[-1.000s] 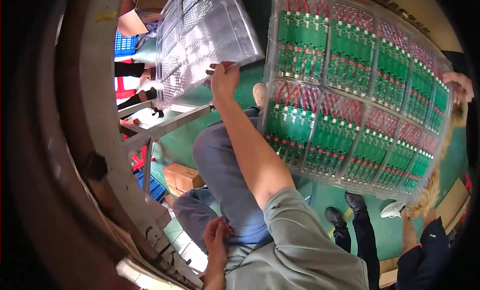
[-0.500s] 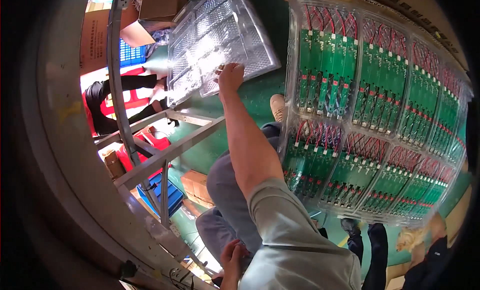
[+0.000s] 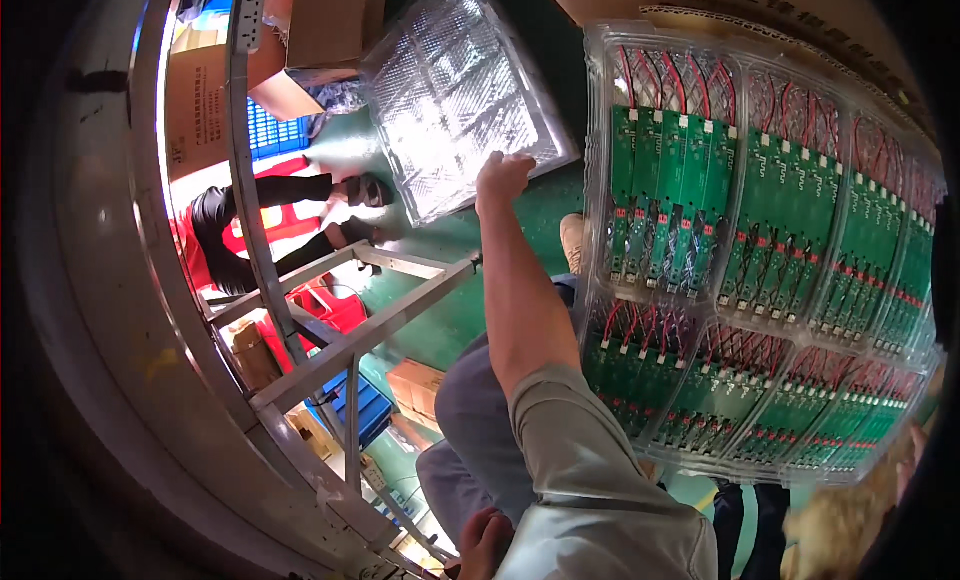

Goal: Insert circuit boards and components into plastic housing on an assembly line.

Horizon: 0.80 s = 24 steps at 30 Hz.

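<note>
Quite glossy and see-through, the gridded plastic tray.

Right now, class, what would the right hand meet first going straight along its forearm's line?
The right hand would likely meet the clear plastic tray, whose near edge it overlaps in view; depth is unclear, so it may be touching.

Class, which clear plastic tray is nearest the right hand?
The left tray, overlapped by the right hand; it shows no boards, whereas the right tray holds green circuit boards.
</note>
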Each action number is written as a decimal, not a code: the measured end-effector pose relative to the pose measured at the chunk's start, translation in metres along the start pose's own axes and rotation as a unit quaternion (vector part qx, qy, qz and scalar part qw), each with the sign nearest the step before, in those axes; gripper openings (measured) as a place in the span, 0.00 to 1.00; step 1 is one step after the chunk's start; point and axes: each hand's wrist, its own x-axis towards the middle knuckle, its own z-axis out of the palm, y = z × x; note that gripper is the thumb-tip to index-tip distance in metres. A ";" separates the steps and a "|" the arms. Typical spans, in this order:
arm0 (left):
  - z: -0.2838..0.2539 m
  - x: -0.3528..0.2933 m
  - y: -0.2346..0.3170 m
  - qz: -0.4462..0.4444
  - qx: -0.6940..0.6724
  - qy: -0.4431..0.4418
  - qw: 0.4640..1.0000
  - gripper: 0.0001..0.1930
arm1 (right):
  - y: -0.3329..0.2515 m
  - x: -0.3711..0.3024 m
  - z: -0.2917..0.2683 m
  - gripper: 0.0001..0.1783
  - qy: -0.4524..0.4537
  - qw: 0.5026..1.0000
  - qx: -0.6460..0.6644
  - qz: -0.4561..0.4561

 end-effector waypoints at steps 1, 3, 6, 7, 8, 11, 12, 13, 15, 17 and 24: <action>-0.001 0.002 -0.003 0.006 -0.002 0.002 1.000 0.29 | 0.003 0.002 0.003 0.21 -0.021 0.999 0.001 0.049; -0.002 0.005 -0.008 0.007 -0.003 0.005 1.000 0.29 | 0.011 0.004 0.009 0.20 -0.011 0.999 0.004 0.048; -0.004 0.008 -0.011 0.004 -0.002 0.005 1.000 0.28 | 0.026 0.017 0.012 0.22 -0.022 0.998 -0.003 0.053; -0.003 0.010 -0.011 0.004 0.000 0.002 1.000 0.28 | 0.030 0.022 0.014 0.24 0.008 0.998 -0.004 0.061; -0.002 0.011 -0.012 0.002 0.001 -0.002 1.000 0.27 | 0.034 0.028 0.015 0.26 0.039 0.997 -0.005 0.070; -0.004 0.012 -0.012 0.002 0.002 -0.001 1.000 0.26 | 0.041 0.023 0.016 0.29 0.030 0.996 -0.011 0.082; -0.005 0.011 -0.012 0.001 0.003 0.001 1.000 0.26 | 0.040 0.017 0.014 0.29 -0.007 0.995 0.008 0.101; -0.006 0.011 -0.012 0.001 0.003 0.002 1.000 0.26 | 0.039 0.013 0.012 0.29 -0.008 0.995 0.008 0.102; -0.006 0.013 -0.014 0.003 0.006 0.002 1.000 0.25 | 0.036 0.011 0.005 0.29 -0.089 0.991 -0.065 0.078; -0.008 0.014 -0.018 0.003 0.008 0.003 1.000 0.25 | 0.033 0.006 0.003 0.32 -0.097 0.981 -0.164 0.031; -0.026 0.015 -0.047 -0.033 0.053 0.010 0.998 0.26 | 0.034 0.021 0.003 0.37 -0.130 0.915 -0.373 -0.081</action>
